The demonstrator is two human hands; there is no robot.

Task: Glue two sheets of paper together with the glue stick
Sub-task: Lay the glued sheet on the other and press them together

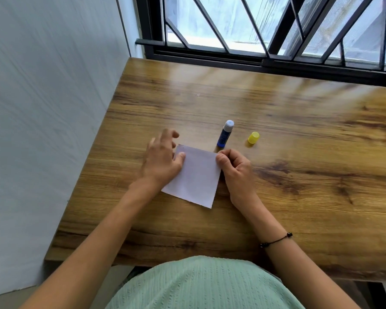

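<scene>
One table [276, 175] lies under both hands, and on it one white paper [194, 177] shows between them, thin, light and floppy, likely to slide and crease, so best held flat near its edges; whether a second sheet lies beneath, I cannot tell. The left hand [163, 159] rests spread on its left edge, thumb pressing, while the right hand [236, 168], fingers curled, pinches the far right corner. Just beyond the right hand stands one uncapped glue stick [225, 136], and right of it one yellow cap [253, 137].

Both hands [163, 161] [234, 168] on white paper [196, 177], uncapped glue stick [225, 136] and yellow cap [253, 138] beyond.
</scene>
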